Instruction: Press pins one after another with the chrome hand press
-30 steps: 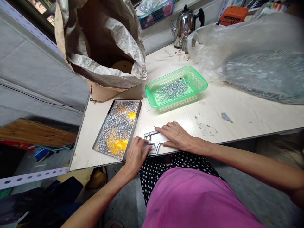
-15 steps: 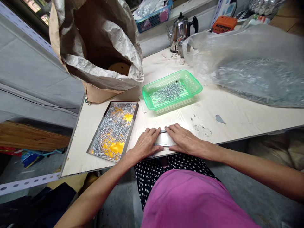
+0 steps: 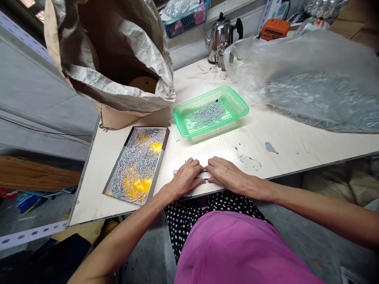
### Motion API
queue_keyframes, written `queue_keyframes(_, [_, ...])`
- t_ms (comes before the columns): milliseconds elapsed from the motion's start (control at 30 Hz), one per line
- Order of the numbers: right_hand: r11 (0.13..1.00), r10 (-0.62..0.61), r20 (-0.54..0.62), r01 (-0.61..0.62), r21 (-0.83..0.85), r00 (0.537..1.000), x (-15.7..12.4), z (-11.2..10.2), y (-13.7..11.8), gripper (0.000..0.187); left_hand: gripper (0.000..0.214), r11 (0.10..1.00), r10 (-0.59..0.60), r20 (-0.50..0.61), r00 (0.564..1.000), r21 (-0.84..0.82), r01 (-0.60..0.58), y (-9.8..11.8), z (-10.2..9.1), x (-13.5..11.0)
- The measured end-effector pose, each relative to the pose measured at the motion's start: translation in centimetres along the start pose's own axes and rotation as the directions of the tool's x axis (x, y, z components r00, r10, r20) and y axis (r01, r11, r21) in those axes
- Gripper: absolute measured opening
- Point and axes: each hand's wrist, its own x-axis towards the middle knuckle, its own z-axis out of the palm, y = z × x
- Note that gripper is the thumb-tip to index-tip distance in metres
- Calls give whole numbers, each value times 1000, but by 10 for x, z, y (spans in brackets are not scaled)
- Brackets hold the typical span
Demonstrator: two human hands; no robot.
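Observation:
At the table's front edge, my left hand (image 3: 187,176) and my right hand (image 3: 224,172) face each other with bent fingers and grip a flat, shiny, silvery-clear piece (image 3: 204,174). It looks like a small plastic packet, but its kind is uncertain because my fingers cover most of it. Only a narrow strip shows between the hands. A small printed corner (image 3: 175,172) peeks out left of my left hand. Beside that hand lies a shallow tray (image 3: 157,173) of small silvery metal pins on a yellow bottom. Beyond my hands, a green plastic basket (image 3: 185,133) holds more pins.
A large open woven sack (image 3: 118,94) stands at the back left. On the right lies a big clear plastic bag (image 3: 319,98) of metal pieces. A steel kettle (image 3: 219,37), an orange box (image 3: 275,29) and a blue basket (image 3: 186,21) are at the back.
Between my hands, the visible part of the shiny piece has become narrower, and my fingertips have drawn closer together. The whole view has shifted slightly.

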Motion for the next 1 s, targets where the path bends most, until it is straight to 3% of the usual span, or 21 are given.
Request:
queue_keyframes(200, [998, -49, -36, 50, 26, 998, 2, 22, 5, 15, 24, 999, 11, -41, 999, -40, -13, -2, 8, 0])
queue_keyframes(300, [1000, -24, -13, 24, 4, 1000, -1, 9, 4, 17, 28, 1000, -1, -67, 998, -25, -1, 2, 8, -7])
queue_keyframes(433, [1000, 8, 86, -8, 0, 996, -2, -16, 10, 55, 49, 998, -60, -229, 972, 13, 65, 19, 22, -27])
queue_keyframes(567, [998, 63, 85, -62, -16, 994, 5, -21, 18, 30, 48, 996, -74, -367, 927, 22, 88, 46, 46, -45])
queue_keyframes(700, [993, 88, 29, -85, -76, 996, 23, -8, 30, 15, 52, 997, -82, -352, 932, -40, 72, 66, 62, -50])
queue_keyframes(833, [989, 86, -50, -91, -115, 995, 46, -7, 43, 13, 57, 992, -88, -319, 943, -110, 56, 66, 64, -48])
queue_keyframes(933, [983, 67, -81, -79, -167, 994, 59, -12, 29, 9, 59, 990, -87, -320, 943, -132, 47, 62, 62, -45])
queue_keyframes(1000, [984, -64, -42, 56, -169, 997, 65, -12, 4, 10, 62, 990, -80, -324, 943, -139, 36, 62, 61, -45])
